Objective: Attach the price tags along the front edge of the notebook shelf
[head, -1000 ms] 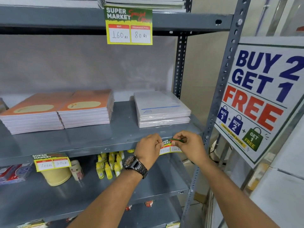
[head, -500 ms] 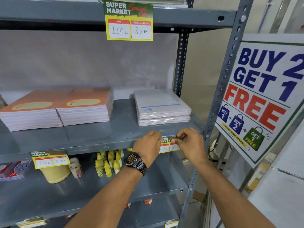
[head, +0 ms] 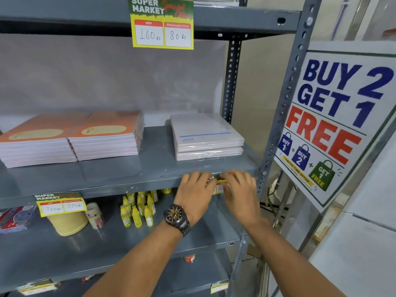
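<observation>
Price tag, a small yellow, green and red paper card with white boxes, sits against the front lip of the grey metal notebook shelf, right of centre in the frame, mostly hidden by two hands. The left hand, with a dark wristwatch on its wrist, covers the tag's left side, fingers curled over the shelf edge. The right hand covers the right side, fingers bent onto the lip; both press on the tag, though motion blur hides whether they pinch it.

On the shelf lie three stacks of notebooks: two orange-covered stacks touching side by side at the left, one stack of white plastic-wrapped pads at the right, directly behind the hands.

Two more tags of the same design hang in clear view: one at the left of the same lip, a larger one on the shelf above. Small yellow bottles stand below. A white "BUY 2 GET 1 FREE" sign fills the right.
</observation>
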{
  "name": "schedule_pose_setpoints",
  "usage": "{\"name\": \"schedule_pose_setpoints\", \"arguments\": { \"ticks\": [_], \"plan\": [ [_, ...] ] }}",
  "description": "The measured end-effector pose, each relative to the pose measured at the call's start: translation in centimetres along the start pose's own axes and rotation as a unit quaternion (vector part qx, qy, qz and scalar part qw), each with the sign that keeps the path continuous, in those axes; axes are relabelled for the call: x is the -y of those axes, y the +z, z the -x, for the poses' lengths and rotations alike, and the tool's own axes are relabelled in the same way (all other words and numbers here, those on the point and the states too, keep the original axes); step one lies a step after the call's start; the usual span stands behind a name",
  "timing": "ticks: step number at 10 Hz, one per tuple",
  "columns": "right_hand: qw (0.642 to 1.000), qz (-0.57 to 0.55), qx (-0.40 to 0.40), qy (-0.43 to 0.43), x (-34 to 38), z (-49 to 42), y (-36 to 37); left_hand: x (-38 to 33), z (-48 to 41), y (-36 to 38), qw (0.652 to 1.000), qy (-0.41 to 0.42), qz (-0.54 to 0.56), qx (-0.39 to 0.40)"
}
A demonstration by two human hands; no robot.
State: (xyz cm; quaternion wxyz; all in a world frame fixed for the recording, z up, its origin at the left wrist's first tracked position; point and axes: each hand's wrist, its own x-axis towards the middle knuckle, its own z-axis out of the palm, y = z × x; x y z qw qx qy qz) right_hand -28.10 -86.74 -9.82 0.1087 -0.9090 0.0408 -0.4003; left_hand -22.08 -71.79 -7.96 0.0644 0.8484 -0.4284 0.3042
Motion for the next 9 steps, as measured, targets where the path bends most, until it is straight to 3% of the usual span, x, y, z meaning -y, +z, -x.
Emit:
{"name": "schedule_pose_setpoints", "arguments": {
  "ticks": [1, 3, 7, 9],
  "plan": [
    [0.997, 0.001, 0.038, -0.073, -0.4, 2.0, 0.9, -0.3, 1.4, 1.0, 1.0, -0.005, -0.004, 0.021],
    [0.972, 0.131, 0.169, -0.098, -0.6, 3.5, 2.4, 0.9, 2.9, 2.6, 0.993, -0.037, -0.058, 0.091],
    [0.961, 0.182, 0.202, -0.054, 1.1, 3.5, 2.4, 1.0, 3.0, 1.7, 0.99, -0.028, -0.064, 0.119],
    [0.987, 0.071, 0.142, 0.014, 4.1, 2.6, 0.3, 1.2, 3.8, -1.2, 0.995, -0.049, -0.033, 0.075]
  ]
}}
